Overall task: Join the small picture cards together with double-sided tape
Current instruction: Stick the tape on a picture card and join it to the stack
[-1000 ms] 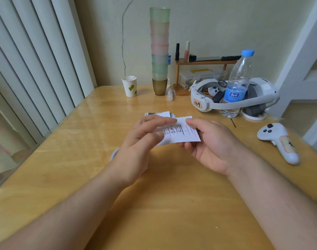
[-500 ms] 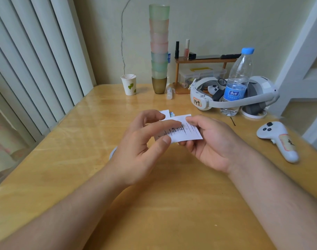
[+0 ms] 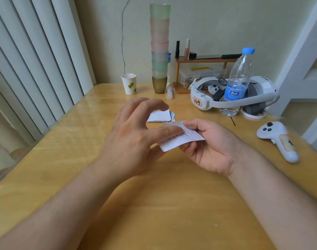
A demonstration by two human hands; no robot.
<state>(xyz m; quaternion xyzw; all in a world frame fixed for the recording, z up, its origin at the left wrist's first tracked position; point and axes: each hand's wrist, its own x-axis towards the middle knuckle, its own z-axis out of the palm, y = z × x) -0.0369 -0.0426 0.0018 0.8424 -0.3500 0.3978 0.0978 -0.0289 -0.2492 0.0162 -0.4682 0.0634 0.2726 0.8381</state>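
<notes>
The right hand (image 3: 211, 147) pinches 1 small white card (image 3: 183, 137) by its right end and holds it up over the tabletop (image 3: 154, 204), so the other hand can work on it. The left hand (image 3: 136, 141) presses its thumb on the card, probably rubbing tape down. Its other fingers are spread wide now; before they were curled over the card. More cards (image 3: 162, 116) wait in a pile behind.

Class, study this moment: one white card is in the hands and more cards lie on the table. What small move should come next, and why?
Probably a reach with the left hand to the small stack of picture cards on the wooden table. The right hand pinches the white lined card, the left thumb rests on it, and the other left fingers are lifted towards the stack.
</notes>
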